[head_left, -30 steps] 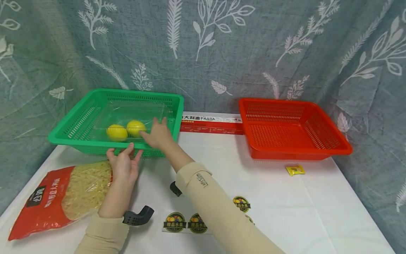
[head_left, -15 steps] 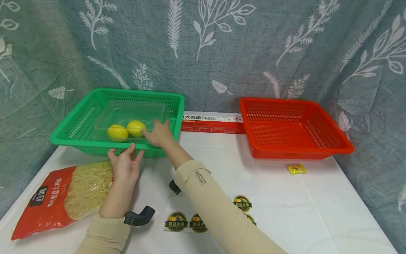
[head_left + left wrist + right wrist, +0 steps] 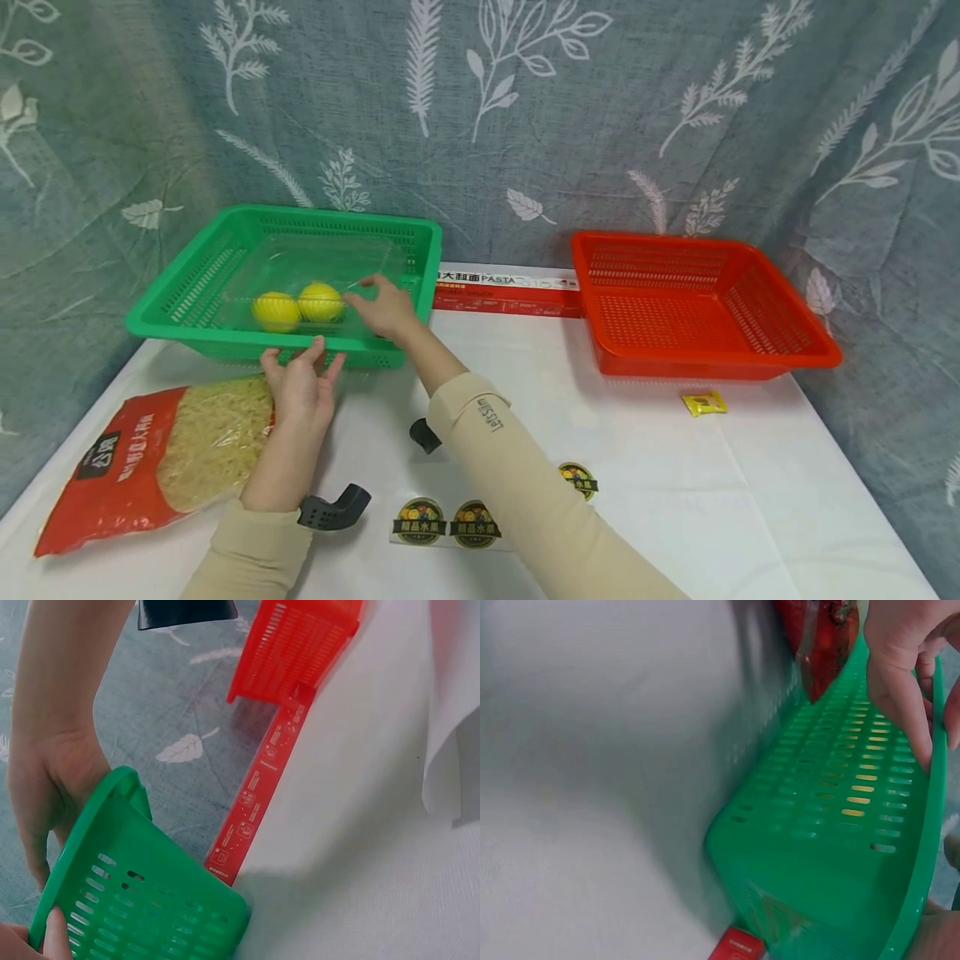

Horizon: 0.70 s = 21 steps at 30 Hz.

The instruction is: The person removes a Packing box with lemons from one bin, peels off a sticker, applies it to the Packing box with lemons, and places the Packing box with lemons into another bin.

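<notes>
My left hand point(image 3: 302, 392) grips the front rim of the green basket point(image 3: 217, 337), fingers spread along its outer side. In the right wrist view its fingers straddle the rim of the basket point(image 3: 795, 847). Inside the basket lies a clear plastic box point(image 3: 322, 252) with two yellow, lemon-like fruits point(image 3: 321, 302) in it. Over the basket's right part hovers my right hand point(image 3: 386, 311), thumb and fingers apart and slightly bent near the box's right end. Whether it touches the box is unclear. Part of that hand point(image 3: 64, 769) shows behind the basket's rim in the left wrist view.
A red and clear bag of pasta point(image 3: 157, 462) lies at the left front. The long red pasta box point(image 3: 510, 297) lies between the green basket and a red basket point(image 3: 697, 362). A yellow packet point(image 3: 703, 404) and round fruit stickers point(image 3: 420, 521) lie on the white table.
The right hand's fingers, spread out before, are now more bent, and the hand sits slightly farther right. The left hand keeps its place on the rim. The view has shifted slightly.
</notes>
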{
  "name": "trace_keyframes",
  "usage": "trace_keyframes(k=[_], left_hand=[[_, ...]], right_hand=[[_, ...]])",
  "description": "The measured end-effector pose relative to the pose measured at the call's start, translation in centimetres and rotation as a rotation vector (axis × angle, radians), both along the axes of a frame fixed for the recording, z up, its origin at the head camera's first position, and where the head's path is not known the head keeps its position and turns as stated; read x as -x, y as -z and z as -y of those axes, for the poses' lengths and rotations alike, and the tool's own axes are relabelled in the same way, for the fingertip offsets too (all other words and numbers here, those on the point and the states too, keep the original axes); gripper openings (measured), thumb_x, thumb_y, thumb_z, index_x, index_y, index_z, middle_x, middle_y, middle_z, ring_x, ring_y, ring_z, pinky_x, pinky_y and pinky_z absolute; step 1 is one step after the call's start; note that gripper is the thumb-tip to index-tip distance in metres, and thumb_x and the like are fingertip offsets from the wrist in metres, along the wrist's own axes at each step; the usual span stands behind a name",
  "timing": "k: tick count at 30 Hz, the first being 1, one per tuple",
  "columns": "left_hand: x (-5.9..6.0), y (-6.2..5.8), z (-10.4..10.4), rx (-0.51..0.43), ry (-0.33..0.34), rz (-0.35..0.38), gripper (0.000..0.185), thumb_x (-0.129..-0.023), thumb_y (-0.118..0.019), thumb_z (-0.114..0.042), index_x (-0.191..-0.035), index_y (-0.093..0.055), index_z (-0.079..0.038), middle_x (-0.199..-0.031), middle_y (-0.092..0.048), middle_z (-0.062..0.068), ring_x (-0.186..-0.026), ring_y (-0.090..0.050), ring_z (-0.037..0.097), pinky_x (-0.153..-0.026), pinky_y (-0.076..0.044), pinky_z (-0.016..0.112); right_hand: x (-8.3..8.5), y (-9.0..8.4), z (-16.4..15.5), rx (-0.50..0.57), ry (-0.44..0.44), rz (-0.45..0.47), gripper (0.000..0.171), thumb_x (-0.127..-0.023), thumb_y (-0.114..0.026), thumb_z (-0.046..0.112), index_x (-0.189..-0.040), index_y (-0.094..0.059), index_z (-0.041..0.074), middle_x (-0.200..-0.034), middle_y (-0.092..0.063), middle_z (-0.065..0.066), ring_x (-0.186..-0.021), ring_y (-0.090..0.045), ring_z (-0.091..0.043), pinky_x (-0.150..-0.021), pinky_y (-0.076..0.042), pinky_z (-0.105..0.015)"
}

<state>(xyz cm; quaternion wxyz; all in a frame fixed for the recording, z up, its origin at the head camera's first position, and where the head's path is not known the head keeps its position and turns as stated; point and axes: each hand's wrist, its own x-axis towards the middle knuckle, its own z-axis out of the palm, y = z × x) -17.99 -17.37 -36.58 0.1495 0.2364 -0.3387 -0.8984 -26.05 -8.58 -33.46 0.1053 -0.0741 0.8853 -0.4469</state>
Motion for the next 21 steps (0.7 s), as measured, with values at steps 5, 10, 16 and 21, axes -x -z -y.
trace_keyframes(k=[5,10,16,21], left_hand=[[-0.07,0.08,-0.05,0.012,-0.002,0.003,0.043,-0.091,-0.048,-0.002,-0.12,-0.021,-0.02,-0.11,-0.029,0.002,-0.095,-0.043,0.013,-0.075,-0.052,0.025],[-0.28,0.07,-0.19,0.005,-0.007,0.0,0.043,-0.091,-0.049,-0.002,-0.119,-0.021,-0.02,-0.108,-0.029,0.002,-0.092,-0.043,0.012,-0.071,-0.053,0.024],[-0.38,0.23,-0.29,0.006,-0.013,-0.02,0.044,-0.09,-0.05,-0.002,-0.119,-0.022,-0.019,-0.109,-0.031,0.004,-0.092,-0.044,0.013,-0.07,-0.053,0.024],[-0.4,0.31,-0.26,-0.011,-0.024,-0.026,0.044,-0.09,-0.051,-0.001,-0.118,-0.023,-0.02,-0.108,-0.031,0.004,-0.091,-0.044,0.014,-0.069,-0.053,0.025]], right_hand=[[-0.15,0.04,0.01,0.014,0.01,-0.023,0.032,-0.094,-0.051,0.03,-0.124,-0.051,0.019,-0.136,-0.044,-0.007,-0.131,-0.03,-0.027,-0.094,-0.04,-0.039],[-0.27,0.26,-0.09,0.048,0.028,-0.062,0.027,-0.093,-0.053,0.029,-0.117,-0.054,0.018,-0.134,-0.045,-0.009,-0.129,-0.03,-0.027,-0.091,-0.042,-0.038],[-0.43,0.36,-0.33,0.096,0.046,-0.118,0.023,-0.092,-0.055,0.028,-0.112,-0.056,0.017,-0.13,-0.047,-0.013,-0.118,-0.038,-0.025,-0.077,-0.044,-0.032],[-0.82,0.3,-0.36,0.113,0.07,-0.132,0.019,-0.091,-0.055,0.024,-0.109,-0.056,0.017,-0.126,-0.042,-0.018,-0.107,-0.042,-0.025,-0.067,-0.041,-0.028]])
